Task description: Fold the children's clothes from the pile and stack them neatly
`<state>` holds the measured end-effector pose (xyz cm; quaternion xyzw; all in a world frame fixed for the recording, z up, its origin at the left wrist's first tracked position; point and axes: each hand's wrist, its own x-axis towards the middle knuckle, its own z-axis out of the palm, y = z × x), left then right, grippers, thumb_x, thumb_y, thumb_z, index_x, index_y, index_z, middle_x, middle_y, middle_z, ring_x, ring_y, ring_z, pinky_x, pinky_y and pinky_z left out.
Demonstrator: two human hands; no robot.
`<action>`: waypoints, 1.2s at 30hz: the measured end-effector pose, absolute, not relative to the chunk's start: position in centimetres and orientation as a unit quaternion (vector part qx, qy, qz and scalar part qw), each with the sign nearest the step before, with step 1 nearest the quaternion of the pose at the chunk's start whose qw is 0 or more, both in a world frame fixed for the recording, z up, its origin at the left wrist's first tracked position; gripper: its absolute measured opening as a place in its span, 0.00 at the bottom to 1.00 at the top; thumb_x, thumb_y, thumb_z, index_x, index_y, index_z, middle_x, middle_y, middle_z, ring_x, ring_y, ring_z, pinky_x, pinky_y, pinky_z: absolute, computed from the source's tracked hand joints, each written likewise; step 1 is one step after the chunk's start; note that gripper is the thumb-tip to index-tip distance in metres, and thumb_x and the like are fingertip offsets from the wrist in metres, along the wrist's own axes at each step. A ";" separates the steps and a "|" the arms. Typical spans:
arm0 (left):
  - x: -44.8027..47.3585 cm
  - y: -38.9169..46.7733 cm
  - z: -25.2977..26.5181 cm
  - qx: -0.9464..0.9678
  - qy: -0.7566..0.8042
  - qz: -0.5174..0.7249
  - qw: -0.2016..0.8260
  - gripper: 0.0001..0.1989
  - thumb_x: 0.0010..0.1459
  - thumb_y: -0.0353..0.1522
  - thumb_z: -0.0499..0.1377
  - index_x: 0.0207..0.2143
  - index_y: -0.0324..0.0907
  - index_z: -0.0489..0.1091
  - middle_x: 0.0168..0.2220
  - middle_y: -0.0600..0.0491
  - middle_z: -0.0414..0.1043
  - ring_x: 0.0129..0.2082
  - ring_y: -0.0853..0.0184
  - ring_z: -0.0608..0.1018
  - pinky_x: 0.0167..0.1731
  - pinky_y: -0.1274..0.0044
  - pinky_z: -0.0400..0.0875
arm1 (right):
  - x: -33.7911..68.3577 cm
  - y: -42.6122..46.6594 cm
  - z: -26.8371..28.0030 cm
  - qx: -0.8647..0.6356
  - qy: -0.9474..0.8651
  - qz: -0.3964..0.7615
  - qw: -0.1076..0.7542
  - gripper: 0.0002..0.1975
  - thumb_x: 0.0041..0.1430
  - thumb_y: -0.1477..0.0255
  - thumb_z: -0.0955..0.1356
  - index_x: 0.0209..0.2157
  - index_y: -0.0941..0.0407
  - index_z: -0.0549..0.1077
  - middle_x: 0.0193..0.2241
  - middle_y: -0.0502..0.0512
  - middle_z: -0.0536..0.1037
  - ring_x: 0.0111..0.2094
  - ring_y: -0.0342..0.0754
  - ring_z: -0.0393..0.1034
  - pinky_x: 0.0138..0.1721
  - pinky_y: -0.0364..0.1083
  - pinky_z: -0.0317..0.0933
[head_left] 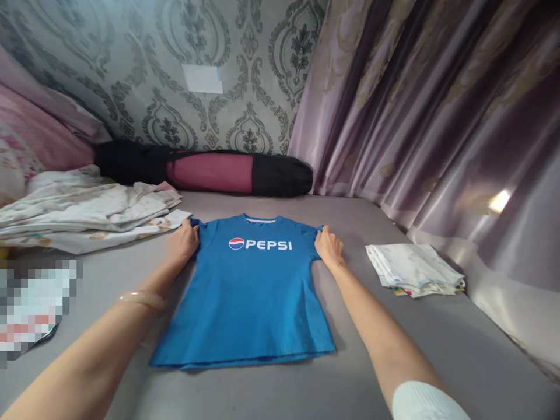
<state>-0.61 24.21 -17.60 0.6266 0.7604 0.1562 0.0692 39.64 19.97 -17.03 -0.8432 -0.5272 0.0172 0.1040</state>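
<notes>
A blue T-shirt (258, 297) with a white PEPSI print and round logo lies spread flat, its neck away from me and its hem towards me. My left hand (184, 240) is closed on the sleeve at the left, and a pale bangle circles that wrist. On the opposite side, my right hand (329, 246) pinches the other sleeve's end. Both arms reach forward along the shirt's sides. The fingertips are partly hidden by the hands and the cloth.
The grey sheet (350, 373) carries a folded white cloth stack (413, 265) at right and rumpled pale cloths (96, 207) at left. A black-and-maroon roll (210, 173) lies along the patterned wall. Mauve curtains (394, 105) hang at right. A blurred-out item (35, 309) sits at lower left.
</notes>
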 end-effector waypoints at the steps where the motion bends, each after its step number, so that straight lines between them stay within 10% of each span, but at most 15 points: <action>1: -0.7 24.1 -17.2 0.608 0.774 0.163 0.065 0.21 0.63 0.41 0.44 0.49 0.33 0.60 0.44 0.32 0.71 0.46 0.47 0.75 0.39 0.66 0.66 | 39.9 19.8 -16.9 -0.847 -0.518 0.029 0.119 0.22 0.68 0.62 0.53 0.53 0.61 0.64 0.39 0.68 0.76 0.43 0.56 0.73 0.43 0.51 0.61; 12: -4.4 13.4 -15.0 0.581 0.730 0.194 0.303 0.22 0.47 0.50 0.56 0.31 0.39 0.69 0.20 0.52 0.72 0.22 0.64 0.75 0.22 0.77 0.68 | 41.8 10.3 -16.8 -0.726 -0.628 0.208 0.188 0.21 0.57 0.56 0.59 0.22 0.56 0.69 0.17 0.50 0.68 0.21 0.45 0.62 0.24 0.42 0.51; 36: -3.8 4.1 -15.2 0.592 0.676 0.203 0.390 0.30 0.38 0.56 0.61 0.35 0.42 0.67 0.21 0.58 0.66 0.20 0.69 0.65 0.19 0.79 0.56 | 38.6 0.8 -14.7 -0.698 -0.656 0.277 0.076 0.19 0.54 0.59 0.62 0.17 0.54 0.58 0.14 0.43 0.57 0.19 0.39 0.52 0.22 0.41 0.42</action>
